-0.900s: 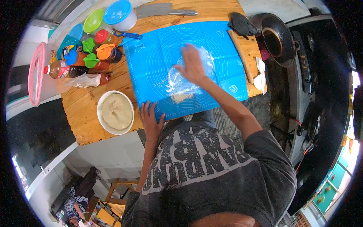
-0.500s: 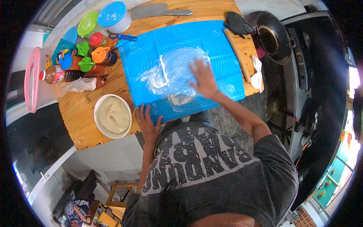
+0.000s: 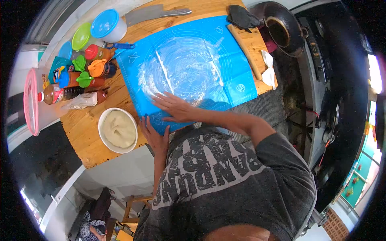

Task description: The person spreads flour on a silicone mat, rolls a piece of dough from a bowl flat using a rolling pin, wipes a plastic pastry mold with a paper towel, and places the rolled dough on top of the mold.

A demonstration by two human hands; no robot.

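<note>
Two bare hands at the near edge of the blue baking mat (image 3: 237, 70), on the wooden worktop (image 3: 80, 138). Left hand (image 3: 156, 137) on the mat's near left corner: fingers extended, parted, clear of any grip. Right hand (image 3: 177, 109) just beside, palm down: fingers straight, grasping nothing visible. Palms hidden from above; part of the mat's near edge concealed by the right forearm. White powder (image 3: 189, 66) across the mat's middle, partly masking the printed rings; amount under the right hand impossible to tell. Contents of the plastic bag (image 3: 82, 101) at the worktop's left edge unclear. Crumpled white item (image 3: 268, 74) at the near right corner: cloth or paper, indistinguishable.

White bowl (image 3: 120, 150) of dough (image 3: 119, 129) close to the near left corner. Rolling pin (image 3: 245, 52) beside the mat, along the right edge. Cleaver (image 3: 144, 14) at the far edge. Capped bottles (image 3: 84, 80) crowded along the left edge.
</note>
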